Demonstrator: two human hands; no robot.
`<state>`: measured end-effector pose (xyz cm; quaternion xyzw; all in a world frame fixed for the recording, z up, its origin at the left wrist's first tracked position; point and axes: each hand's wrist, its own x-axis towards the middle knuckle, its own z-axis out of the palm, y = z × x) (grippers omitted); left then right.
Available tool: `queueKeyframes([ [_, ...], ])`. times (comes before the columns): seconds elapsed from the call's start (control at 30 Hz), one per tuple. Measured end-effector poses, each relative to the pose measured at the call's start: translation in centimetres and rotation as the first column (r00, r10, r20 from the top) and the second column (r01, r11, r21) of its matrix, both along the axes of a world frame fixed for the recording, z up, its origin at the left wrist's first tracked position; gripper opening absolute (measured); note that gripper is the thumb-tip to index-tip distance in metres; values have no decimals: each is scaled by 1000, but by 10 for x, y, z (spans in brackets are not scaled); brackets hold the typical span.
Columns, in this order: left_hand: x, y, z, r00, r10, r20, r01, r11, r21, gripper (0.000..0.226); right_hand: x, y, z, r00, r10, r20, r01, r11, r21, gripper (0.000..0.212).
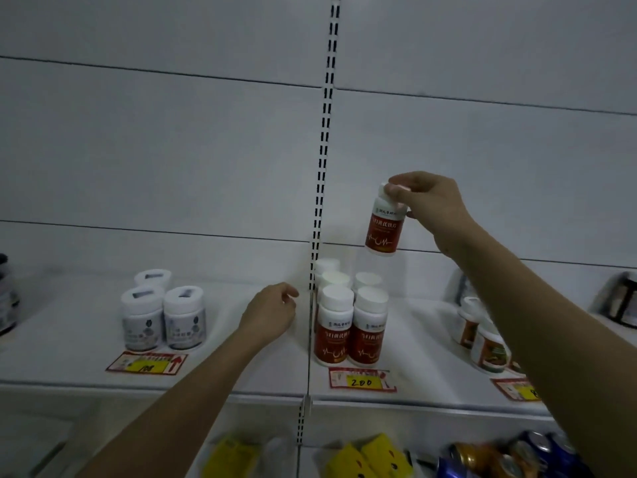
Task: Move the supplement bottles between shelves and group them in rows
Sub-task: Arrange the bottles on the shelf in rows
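Right hand (425, 201) grips red bottle (383, 229) above red group (350, 326) — left hand (272, 312) loose, empty; grey bottles (163, 319) leftward.

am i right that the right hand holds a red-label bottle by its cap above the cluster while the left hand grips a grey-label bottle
Not quite. The head view shows the left hand holding nothing, fingers loosely curled beside the shelf upright. The right hand does hold the red-label bottle by its cap above the cluster.

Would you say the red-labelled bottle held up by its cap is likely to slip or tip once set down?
The red-labelled bottle looks like rigid plastic, so probably stiff and light. The right hand pinches only its smooth white cap, so it may slip or swing. Tall and narrow like the shelved red bottles, it could tip if nudged.
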<state>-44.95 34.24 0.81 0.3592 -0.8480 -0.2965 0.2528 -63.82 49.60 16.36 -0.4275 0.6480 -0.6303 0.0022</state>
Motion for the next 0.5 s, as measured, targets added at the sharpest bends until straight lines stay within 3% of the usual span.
queueKeyframes([
  [0.2,-29,-28,-14,972,70,223,-53,995,-81,37,-18,-28,-45,988,75,138,-50,983,-176,12],
  [0.37,-48,-43,-26,861,114,495,-16,980,-198,42,-40,-40,-74,968,160,196,-113,966,-234,19],
  [0.5,-53,-46,-35,825,122,552,28,966,-256,38,-52,-51,-99,932,251,262,-192,954,-230,16],
])
